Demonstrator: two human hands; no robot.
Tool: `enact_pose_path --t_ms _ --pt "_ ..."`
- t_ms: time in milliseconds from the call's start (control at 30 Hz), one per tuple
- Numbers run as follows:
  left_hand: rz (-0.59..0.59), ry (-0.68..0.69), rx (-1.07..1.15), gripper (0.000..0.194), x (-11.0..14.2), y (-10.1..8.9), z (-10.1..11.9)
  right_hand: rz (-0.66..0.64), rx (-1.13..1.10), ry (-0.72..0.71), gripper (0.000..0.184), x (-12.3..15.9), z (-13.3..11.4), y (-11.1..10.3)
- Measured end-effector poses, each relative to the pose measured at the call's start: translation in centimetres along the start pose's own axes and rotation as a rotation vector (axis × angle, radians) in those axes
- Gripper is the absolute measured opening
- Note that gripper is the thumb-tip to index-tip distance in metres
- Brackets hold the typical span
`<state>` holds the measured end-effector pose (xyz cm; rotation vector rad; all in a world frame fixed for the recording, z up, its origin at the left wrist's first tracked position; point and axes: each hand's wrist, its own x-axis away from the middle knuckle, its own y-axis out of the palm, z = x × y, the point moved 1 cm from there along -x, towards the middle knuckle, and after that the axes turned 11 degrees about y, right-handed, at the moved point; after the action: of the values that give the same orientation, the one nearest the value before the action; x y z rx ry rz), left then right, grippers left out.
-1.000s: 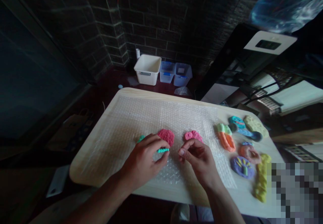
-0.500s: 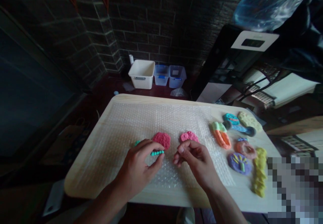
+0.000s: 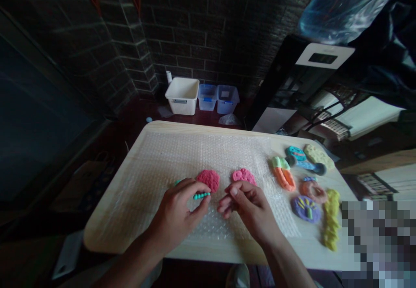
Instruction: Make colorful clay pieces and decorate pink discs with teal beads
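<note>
L grip (image 3: 177, 208) pinching grn beaded strip (image 3: 202, 196) btwn thumb & index, strip over bubble wrap (image 3: 175, 153) on counter (image 3: 208, 251) | R grip (image 3: 250, 208) to its R, fingers loosely curled, can't tell if pressed tog. | red lump (image 3: 208, 179) just beyond strip, pink pc (image 3: 244, 176) just beyond R grip | purple disc (image 3: 306, 209) & yel pc (image 3: 332, 218) off wrap, R side

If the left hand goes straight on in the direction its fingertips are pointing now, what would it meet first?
Probably the right hand, facing it across a narrow gap above the bubble wrap; one view leaves depth uncertain, so it might pass by.
</note>
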<state>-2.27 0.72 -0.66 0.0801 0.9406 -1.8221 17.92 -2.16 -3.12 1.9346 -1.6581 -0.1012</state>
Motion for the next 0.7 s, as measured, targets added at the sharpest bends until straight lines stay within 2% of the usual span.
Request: enact_pose_path --t_ms 167,333,467,700 --pt "-0.013 -0.003 0.012 0.012 0.2 0.0 -0.2 0.053 -0.06 -0.109 0.021 0.0 -0.5 0.0" --pt "-0.008 -0.007 -0.008 0.012 0.2 0.0 -0.2 -0.054 -0.083 -0.041 0.01 1.0 -1.3 1.0" --pt "-0.013 -0.004 -0.011 0.011 0.2 -0.1 -0.2 -0.12 -0.137 -0.005 0.012 2.1 -2.1 1.6" --pt "0.01 -0.008 -0.032 0.014 0.2 -0.3 -0.3 -0.141 -0.182 -0.034 0.017 2.1 -1.8 1.6"
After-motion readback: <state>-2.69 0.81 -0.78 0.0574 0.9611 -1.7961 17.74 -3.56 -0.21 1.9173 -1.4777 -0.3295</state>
